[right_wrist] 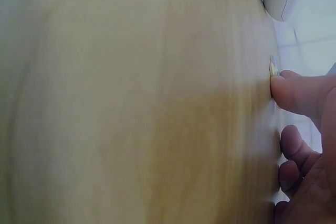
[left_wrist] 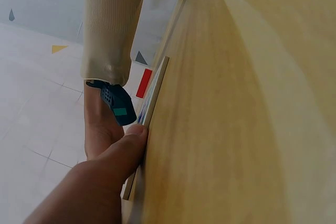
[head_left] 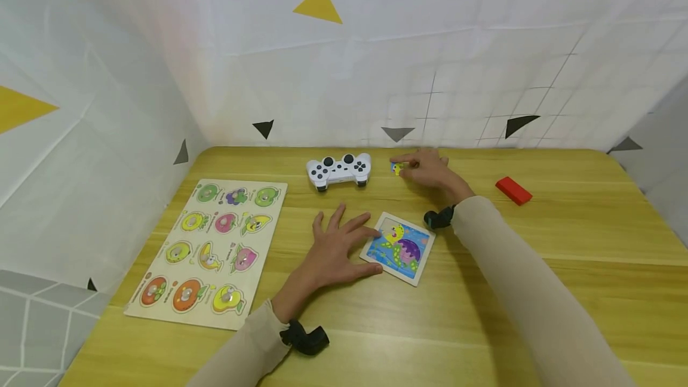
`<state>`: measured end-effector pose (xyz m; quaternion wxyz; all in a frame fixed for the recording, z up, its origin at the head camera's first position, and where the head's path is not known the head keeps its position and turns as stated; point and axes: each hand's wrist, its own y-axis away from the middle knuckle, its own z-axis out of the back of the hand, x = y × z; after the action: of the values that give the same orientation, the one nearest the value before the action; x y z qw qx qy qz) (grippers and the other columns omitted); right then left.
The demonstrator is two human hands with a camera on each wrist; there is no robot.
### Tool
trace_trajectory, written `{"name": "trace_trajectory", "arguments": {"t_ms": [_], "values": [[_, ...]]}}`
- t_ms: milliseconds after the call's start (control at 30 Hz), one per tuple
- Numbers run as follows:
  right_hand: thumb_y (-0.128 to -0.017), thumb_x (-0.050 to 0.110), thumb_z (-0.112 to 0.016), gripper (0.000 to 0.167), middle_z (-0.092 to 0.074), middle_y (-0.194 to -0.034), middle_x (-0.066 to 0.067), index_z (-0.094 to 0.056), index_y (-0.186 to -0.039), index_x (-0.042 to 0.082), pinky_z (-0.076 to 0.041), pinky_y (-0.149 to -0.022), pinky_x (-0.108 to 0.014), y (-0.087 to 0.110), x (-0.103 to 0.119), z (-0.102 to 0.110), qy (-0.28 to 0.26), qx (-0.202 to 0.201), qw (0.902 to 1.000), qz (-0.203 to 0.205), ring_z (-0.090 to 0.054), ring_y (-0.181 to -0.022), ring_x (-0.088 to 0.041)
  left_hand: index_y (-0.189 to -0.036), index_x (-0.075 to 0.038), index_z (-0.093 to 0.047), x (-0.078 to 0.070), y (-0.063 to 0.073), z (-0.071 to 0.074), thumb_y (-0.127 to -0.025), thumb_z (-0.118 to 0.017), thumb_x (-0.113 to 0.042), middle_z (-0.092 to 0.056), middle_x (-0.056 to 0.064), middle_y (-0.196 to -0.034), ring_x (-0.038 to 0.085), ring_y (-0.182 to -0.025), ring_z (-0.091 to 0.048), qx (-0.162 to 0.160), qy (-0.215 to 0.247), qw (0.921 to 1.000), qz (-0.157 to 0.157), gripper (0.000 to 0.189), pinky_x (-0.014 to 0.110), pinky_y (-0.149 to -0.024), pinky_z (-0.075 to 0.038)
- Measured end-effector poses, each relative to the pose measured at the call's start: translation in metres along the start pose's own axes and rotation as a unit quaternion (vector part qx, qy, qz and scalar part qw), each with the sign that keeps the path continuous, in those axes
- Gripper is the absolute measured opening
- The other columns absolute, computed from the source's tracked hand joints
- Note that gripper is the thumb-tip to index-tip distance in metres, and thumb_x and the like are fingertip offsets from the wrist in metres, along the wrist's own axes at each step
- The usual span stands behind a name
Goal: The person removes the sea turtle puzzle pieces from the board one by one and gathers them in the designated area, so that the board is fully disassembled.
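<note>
A small square jigsaw puzzle (head_left: 400,249) with a turtle picture and a pale frame lies tilted on the table. My left hand (head_left: 338,249) is spread at its left side, index fingertip and thumb touching the frame. In the left wrist view, the thumb (left_wrist: 137,132) rests on the edge of the puzzle board (left_wrist: 157,90). Farther back, my right hand (head_left: 430,169) pinches a small blue and yellow puzzle piece (head_left: 396,168) between thumb and index finger. Seen from the right wrist, the piece (right_wrist: 272,66) is a thin sliver at the thumb tip, close to the tabletop.
A white game controller (head_left: 340,173) sits near the back edge, left of the right hand. On the left lies a large fruit peg board (head_left: 252,267). A red block (head_left: 513,190) lies to the right. White patterned sheeting (head_left: 408,46) stands behind the wooden table (head_left: 408,333).
</note>
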<state>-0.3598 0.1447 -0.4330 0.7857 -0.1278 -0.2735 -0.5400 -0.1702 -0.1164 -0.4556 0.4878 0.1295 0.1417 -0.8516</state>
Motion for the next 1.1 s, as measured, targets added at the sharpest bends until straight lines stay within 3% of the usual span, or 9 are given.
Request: {"name": "trace_trajectory", "arguments": {"t_ms": [367, 600, 700, 800, 900, 1100], "values": [[-0.100, 0.028, -0.058, 0.047, -0.057, -0.120, -0.019, -0.057, -0.147, 0.028, -0.016, -0.103, -0.068, 0.005, -0.005, -0.001, -0.014, -0.005, 0.9999, 0.002, -0.041, -0.120, -0.036, -0.137, -0.043, -0.059, -0.002, 0.001, -0.003, -0.083, -0.065, -0.073, -0.039, -0.006, -0.164, 0.044, -0.157, -0.014, -0.003, 0.005, 1.0000, -0.006, 0.062, 0.076, -0.115, -0.004], [-0.101, 0.022, -0.060, 0.045, -0.065, -0.127, -0.020, -0.059, -0.145, 0.023, -0.013, -0.107, -0.072, 0.011, -0.012, -0.001, -0.080, -0.038, 0.9955, 0.034, -0.054, -0.113, -0.035, -0.137, -0.043, -0.058, -0.003, 0.001, -0.004, -0.084, -0.064, -0.073, -0.039, -0.005, -0.164, 0.045, -0.157, -0.015, -0.005, 0.008, 0.9999, -0.008, 0.061, 0.076, -0.115, -0.004], [-0.102, 0.022, -0.060, 0.043, -0.064, -0.130, -0.019, -0.059, -0.145, 0.020, -0.028, -0.105, -0.063, 0.017, -0.014, 0.000, -0.109, -0.046, 0.9919, 0.048, -0.056, -0.110, -0.033, -0.138, -0.045, -0.057, -0.002, 0.000, -0.005, -0.084, -0.062, -0.074, -0.039, -0.006, -0.164, 0.045, -0.157, -0.015, -0.004, 0.001, 1.0000, -0.008, 0.061, 0.076, -0.115, -0.005], [-0.103, 0.022, -0.059, 0.041, -0.063, -0.130, -0.019, -0.060, -0.144, 0.018, -0.044, -0.089, -0.046, 0.024, -0.014, 0.001, -0.131, -0.050, 0.9885, 0.057, -0.056, -0.104, -0.029, -0.138, -0.045, -0.057, 0.000, -0.001, -0.004, -0.086, -0.060, -0.073, -0.038, -0.006, -0.164, 0.045, -0.157, -0.015, -0.002, 0.000, 1.0000, -0.006, 0.060, 0.076, -0.115, -0.005], [-0.103, 0.022, -0.059, 0.039, -0.063, -0.126, -0.018, -0.062, -0.142, 0.018, -0.045, -0.079, -0.037, 0.033, -0.013, 0.002, -0.146, -0.050, 0.9861, 0.062, -0.054, -0.098, -0.027, -0.139, -0.045, -0.056, 0.001, -0.001, -0.003, -0.087, -0.058, -0.070, -0.037, -0.006, -0.165, 0.045, -0.157, -0.014, 0.000, 0.001, 1.0000, -0.004, 0.058, 0.077, -0.114, -0.004], [-0.103, 0.023, -0.060, 0.038, -0.063, -0.122, -0.016, -0.063, -0.141, 0.019, -0.044, -0.082, -0.037, 0.052, -0.012, 0.000, -0.149, -0.025, 0.9863, 0.067, -0.052, -0.098, -0.027, -0.140, -0.044, -0.056, 0.000, 0.000, 0.000, -0.088, -0.057, -0.069, -0.037, -0.006, -0.165, 0.045, -0.157, -0.013, 0.001, 0.003, 1.0000, -0.004, 0.057, 0.077, -0.114, -0.004]]}}
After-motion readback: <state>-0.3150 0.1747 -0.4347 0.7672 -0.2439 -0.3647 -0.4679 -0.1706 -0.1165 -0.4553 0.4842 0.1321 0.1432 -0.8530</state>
